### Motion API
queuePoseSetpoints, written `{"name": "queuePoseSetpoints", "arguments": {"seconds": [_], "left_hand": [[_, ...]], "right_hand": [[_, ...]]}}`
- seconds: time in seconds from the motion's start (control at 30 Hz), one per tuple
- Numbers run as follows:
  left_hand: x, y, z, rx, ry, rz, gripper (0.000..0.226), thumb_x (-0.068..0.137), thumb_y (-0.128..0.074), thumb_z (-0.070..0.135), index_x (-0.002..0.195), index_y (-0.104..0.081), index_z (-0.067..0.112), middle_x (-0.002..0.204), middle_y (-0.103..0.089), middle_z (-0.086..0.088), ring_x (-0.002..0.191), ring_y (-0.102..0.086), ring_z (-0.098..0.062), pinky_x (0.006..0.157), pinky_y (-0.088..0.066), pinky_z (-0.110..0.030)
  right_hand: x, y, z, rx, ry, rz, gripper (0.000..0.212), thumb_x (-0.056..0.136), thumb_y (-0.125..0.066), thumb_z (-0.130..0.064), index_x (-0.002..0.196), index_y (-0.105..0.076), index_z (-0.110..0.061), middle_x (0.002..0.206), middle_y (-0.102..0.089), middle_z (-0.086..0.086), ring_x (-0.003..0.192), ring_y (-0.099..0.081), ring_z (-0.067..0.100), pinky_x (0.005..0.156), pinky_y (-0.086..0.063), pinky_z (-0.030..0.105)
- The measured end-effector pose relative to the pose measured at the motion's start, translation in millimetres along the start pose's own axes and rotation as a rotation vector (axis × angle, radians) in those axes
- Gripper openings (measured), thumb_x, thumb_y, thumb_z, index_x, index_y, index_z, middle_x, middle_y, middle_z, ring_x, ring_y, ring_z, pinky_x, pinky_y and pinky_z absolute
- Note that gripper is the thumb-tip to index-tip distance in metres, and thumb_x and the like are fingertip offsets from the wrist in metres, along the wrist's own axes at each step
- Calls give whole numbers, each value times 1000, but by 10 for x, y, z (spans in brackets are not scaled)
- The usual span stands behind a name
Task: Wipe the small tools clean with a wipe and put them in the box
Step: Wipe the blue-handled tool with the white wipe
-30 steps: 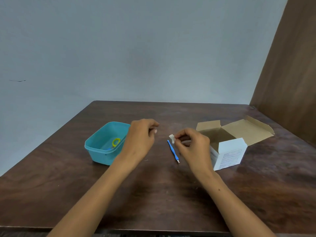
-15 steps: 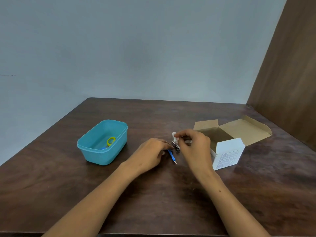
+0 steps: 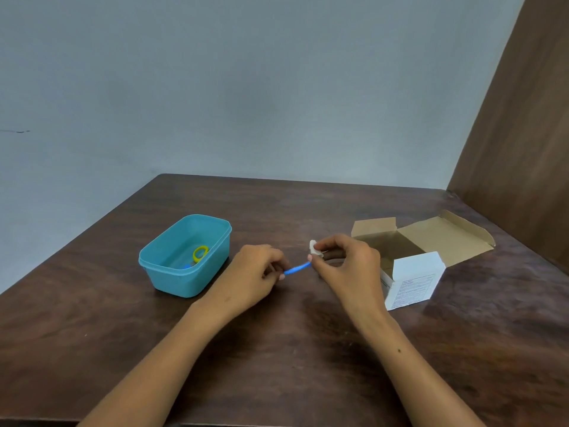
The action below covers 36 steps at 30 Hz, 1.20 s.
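Left hand: the left hand (image 3: 257, 272) has its fingers curled round one end of a thin blue plastic stick tool (image 3: 297, 268), holding it just above the surface.
Right hand: the right hand (image 3: 346, 266) pinches a small white folded wipe (image 3: 313, 247) between thumb and fingertips, right at the tool's other end.
Blue tool: it spans the gap between the two hands, tilted slightly up toward the right hand.
Blue tub: a teal rectangular plastic tub (image 3: 187, 272) sits left of the left hand, with a yellow ring (image 3: 200, 253) and a small blue item, too small to tell, inside.
Box: an open white cardboard box (image 3: 412, 280) with brown flaps spread stands just right of the right hand.
Surface: a dark brown wooden surface (image 3: 292, 365) carries all of it.
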State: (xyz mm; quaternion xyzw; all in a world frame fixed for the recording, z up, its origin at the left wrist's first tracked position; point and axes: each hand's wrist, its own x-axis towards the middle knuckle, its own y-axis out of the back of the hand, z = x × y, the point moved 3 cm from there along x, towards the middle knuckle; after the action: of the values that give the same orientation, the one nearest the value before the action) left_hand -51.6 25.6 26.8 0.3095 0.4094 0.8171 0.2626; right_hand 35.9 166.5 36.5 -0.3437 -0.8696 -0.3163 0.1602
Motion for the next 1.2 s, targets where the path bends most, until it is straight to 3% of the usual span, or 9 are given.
{"name": "queuePoseSetpoints", "arguments": {"seconds": [0.13, 0.23, 0.33, 0.5, 0.6, 0.77, 0.93, 1.07, 1.2], "left_hand": [[-39, 58, -53, -307, 171, 107, 13, 82, -69, 5, 88, -71, 16, 70, -69, 4, 61, -68, -7, 59, -52, -12], [-66, 78, -51, -489, 231, 174, 11, 79, -71, 2, 85, -68, 11, 76, -72, -9, 66, -71, -15, 64, -59, -24], [-71, 93, -29, -595, 242, 194, 12, 78, -73, 1, 88, -67, 4, 78, -72, -11, 67, -71, -16, 61, -58, -23], [-84, 94, 8, -708, 240, 209, 13, 76, -74, 1, 86, -67, 3, 76, -73, -13, 65, -72, -15, 56, -55, -18], [-91, 79, 36, -776, 239, 203, 11, 76, -74, 0, 85, -67, 2, 76, -73, -16, 65, -72, -17, 56, -55, -19], [-102, 81, 69, -786, 227, 171, 11, 76, -74, 3, 87, -70, 5, 77, -74, -12, 69, -73, -18, 60, -57, -21], [-111, 91, 84, -818, 186, 165, 13, 77, -74, 3, 89, -73, 5, 79, -75, -12, 71, -73, -19, 63, -57, -22], [-119, 96, 95, -824, 178, 137, 15, 77, -73, 4, 93, -74, 4, 82, -76, -11, 72, -74, -20, 65, -58, -23], [-128, 88, 94, -862, 202, 66, 19, 77, -73, 5, 96, -73, 3, 82, -76, -11, 73, -73, -20, 65, -57, -22]], "right_hand": [[-6, 14, -32, 66, -11, 24, 3, 81, -72, -18, 82, -70, -18, 70, -62, -20, 71, -61, -11, 60, -44, 1], [1, 23, -19, 97, -31, 43, 7, 81, -71, -11, 82, -66, -16, 70, -61, -17, 67, -61, -6, 59, -45, 2], [2, 13, 1, 63, -22, 52, 16, 82, -67, -2, 80, -62, -17, 71, -62, -12, 70, -61, -3, 61, -45, 2], [-7, 26, -4, 122, -35, 42, 17, 79, -70, -2, 77, -68, -18, 68, -61, -22, 65, -60, -15, 58, -40, -2], [5, 16, 13, 251, -94, 39, 9, 74, -78, -11, 80, -73, -16, 73, -70, -10, 68, -66, -6, 61, -47, 5], [-27, -51, 57, 478, -241, 20, 21, 68, -82, -18, 87, -73, -12, 80, -74, 0, 75, -71, 10, 66, -57, 22], [-43, -68, 25, 607, -315, 9, 20, 70, -80, -10, 87, -71, -6, 79, -74, 6, 73, -71, 14, 58, -53, 17], [-48, -78, 15, 790, -421, -33, 19, 70, -78, -2, 87, -69, -2, 82, -74, 11, 72, -71, 13, 60, -55, 18], [-40, -68, 9, 807, -415, 1, 23, 69, -78, 0, 89, -68, 4, 78, -74, 11, 67, -70, 11, 63, -57, 20]]}}
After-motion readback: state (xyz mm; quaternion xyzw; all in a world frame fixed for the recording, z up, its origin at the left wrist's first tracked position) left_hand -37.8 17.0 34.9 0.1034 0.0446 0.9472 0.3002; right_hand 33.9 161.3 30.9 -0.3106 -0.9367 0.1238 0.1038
